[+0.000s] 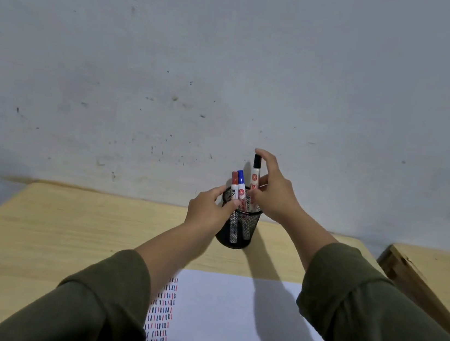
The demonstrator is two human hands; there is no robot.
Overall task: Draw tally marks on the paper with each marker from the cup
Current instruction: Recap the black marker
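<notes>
Steadying the black mesh cup (234,229), the left hand (207,211) grips its rim. Standing upright, half out of the cup, the black-capped marker (255,174) lies pinched in the right hand (272,196), nearer than the red-capped marker (234,181) and blue-capped marker (240,182) leftward.

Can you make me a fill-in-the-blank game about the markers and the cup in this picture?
1. The markers stand in a black mesh ____ on the table.
2. The right hand grips the marker with the ____ cap.
3. The left hand steadies the holder beside the red marker and the ____ marker.
4. The paper already has rows of tally ____.

Missing words: cup, black, blue, marks
</notes>
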